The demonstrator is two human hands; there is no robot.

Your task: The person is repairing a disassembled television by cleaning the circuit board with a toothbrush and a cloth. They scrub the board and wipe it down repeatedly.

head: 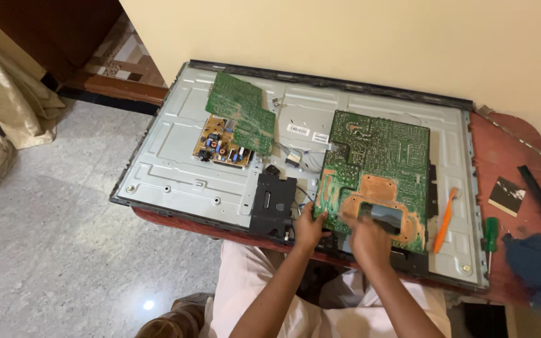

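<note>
A large green circuit board point(380, 166) with a copper patch and a cut-out lies solder side up on the silver metal back of a flat screen panel point(170, 166). My left hand point(310, 226) grips the board's near left edge. My right hand point(368, 238) rests on the board's near edge by the cut-out, blurred, and I cannot tell whether it holds anything. A smaller green board point(244, 112) lies tilted over a yellow component board point(219, 147) at the panel's far left.
An orange-handled brush point(444, 219) lies on the panel right of the big board. A green-handled screwdriver point(490, 235), a dark blue cloth point(540, 266) and a small black card point(506, 195) sit on the red table point(499, 150). The wall is close behind; tiled floor lies left.
</note>
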